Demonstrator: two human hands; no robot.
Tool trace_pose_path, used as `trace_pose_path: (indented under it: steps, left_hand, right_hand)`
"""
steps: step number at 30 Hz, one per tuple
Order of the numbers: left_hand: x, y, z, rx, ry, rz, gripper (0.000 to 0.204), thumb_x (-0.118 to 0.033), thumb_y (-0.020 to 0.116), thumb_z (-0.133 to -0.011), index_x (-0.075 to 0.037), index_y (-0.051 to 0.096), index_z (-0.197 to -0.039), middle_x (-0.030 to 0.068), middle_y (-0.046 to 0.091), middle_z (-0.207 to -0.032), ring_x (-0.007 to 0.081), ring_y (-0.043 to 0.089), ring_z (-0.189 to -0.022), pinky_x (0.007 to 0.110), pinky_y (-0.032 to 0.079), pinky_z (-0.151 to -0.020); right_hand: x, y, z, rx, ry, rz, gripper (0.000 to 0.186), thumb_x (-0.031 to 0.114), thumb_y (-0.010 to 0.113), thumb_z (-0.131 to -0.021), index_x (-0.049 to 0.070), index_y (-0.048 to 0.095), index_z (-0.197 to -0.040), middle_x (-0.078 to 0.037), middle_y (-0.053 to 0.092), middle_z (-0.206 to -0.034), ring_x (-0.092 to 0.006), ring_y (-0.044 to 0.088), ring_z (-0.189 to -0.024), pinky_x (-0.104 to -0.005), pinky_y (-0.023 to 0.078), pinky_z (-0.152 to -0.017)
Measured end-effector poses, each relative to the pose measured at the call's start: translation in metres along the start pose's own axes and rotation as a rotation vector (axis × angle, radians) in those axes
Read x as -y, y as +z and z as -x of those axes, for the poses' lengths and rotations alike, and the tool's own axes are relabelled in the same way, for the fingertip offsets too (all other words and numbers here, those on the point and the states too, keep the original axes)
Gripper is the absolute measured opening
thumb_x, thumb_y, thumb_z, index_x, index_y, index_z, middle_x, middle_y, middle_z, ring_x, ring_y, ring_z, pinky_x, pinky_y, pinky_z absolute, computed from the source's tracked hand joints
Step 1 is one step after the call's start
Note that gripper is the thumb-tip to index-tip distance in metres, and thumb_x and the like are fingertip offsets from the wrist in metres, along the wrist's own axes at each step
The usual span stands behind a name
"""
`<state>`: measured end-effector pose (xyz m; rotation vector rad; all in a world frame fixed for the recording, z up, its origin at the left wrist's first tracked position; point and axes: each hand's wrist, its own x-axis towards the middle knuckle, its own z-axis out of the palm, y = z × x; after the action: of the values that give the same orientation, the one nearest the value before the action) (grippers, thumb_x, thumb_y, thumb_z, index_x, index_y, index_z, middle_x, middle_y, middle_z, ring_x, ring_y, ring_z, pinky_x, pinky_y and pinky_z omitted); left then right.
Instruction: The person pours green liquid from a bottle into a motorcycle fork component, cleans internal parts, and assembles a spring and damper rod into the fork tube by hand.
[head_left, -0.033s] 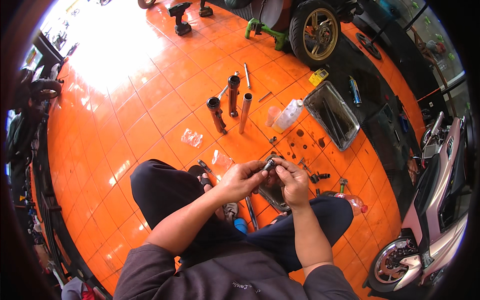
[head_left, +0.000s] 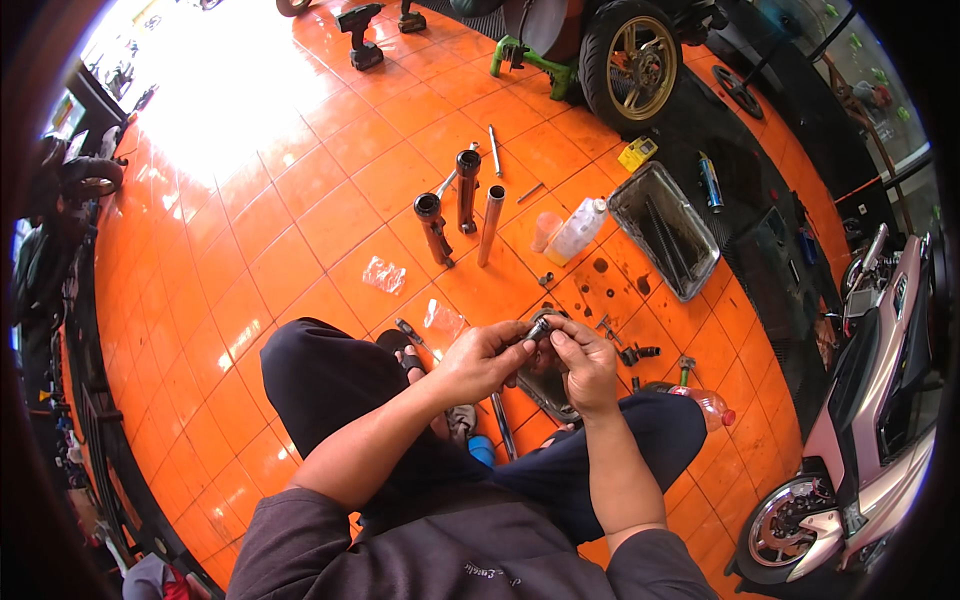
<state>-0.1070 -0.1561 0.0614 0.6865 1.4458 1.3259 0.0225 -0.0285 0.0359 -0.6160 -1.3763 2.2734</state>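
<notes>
Between my left hand point(head_left: 490, 355) and my right hand point(head_left: 585, 365), both closed, I hold a small cylindrical metal part point(head_left: 540, 327) at the fingertips. A dark tray point(head_left: 550, 390) lies beneath my hands, partly hidden by them. A long metal tube point(head_left: 503, 430) lies near my legs. Dark fittings point(head_left: 640, 354) and small parts are on the orange tiles to the right. Ahead stand two black fork lowers point(head_left: 433, 235) point(head_left: 466, 200) and a bare metal tube point(head_left: 490, 225).
A grimy rectangular tray point(head_left: 685, 277), a plastic jug point(head_left: 580, 230), clear bags point(head_left: 383, 275), a yellow box point(head_left: 636, 153) and a spray can point(head_left: 709, 180) lie about. Drills point(head_left: 362, 38) and a raised scooter wheel point(head_left: 630, 70) are behind. A pink-silver scooter point(head_left: 870, 390) stands at right.
</notes>
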Motion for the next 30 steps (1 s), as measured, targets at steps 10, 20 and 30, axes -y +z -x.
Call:
trace_pose_path:
  steps: [10,20,30]
  left_hand:
    - [0.009,-0.001,-0.001,-0.014,-0.02,0.042,0.035,-0.02,0.056,-0.098,0.0,0.056,-0.127,0.0007,0.065,-0.082,0.0054,0.058,-0.062,0.021,0.048,-0.054]
    - [0.009,0.002,0.0,-0.103,-0.015,-0.095,0.036,-0.018,0.062,-0.094,-0.001,0.059,-0.125,0.0018,0.067,-0.076,0.0061,0.061,-0.063,0.022,0.051,-0.056]
    - [0.02,0.002,-0.004,-0.168,0.089,-0.255,0.035,-0.015,0.066,-0.091,-0.002,0.061,-0.123,0.0052,0.069,-0.078,0.0055,0.062,-0.066,0.024,0.052,-0.058]
  right_hand:
    - [-0.001,0.007,-0.001,-0.035,0.007,0.053,0.022,0.001,0.054,-0.094,-0.007,0.061,-0.113,-0.007,0.066,-0.092,-0.0108,0.064,-0.077,-0.0242,0.056,-0.069]
    - [-0.006,0.005,-0.001,-0.027,-0.008,0.027,0.024,0.001,0.055,-0.093,-0.007,0.06,-0.114,-0.008,0.066,-0.096,-0.0119,0.064,-0.082,-0.0243,0.056,-0.072]
    - [-0.011,0.01,-0.001,-0.048,-0.012,0.031,0.026,0.0,0.056,-0.092,-0.005,0.059,-0.117,-0.006,0.064,-0.097,-0.011,0.063,-0.083,-0.0242,0.054,-0.073]
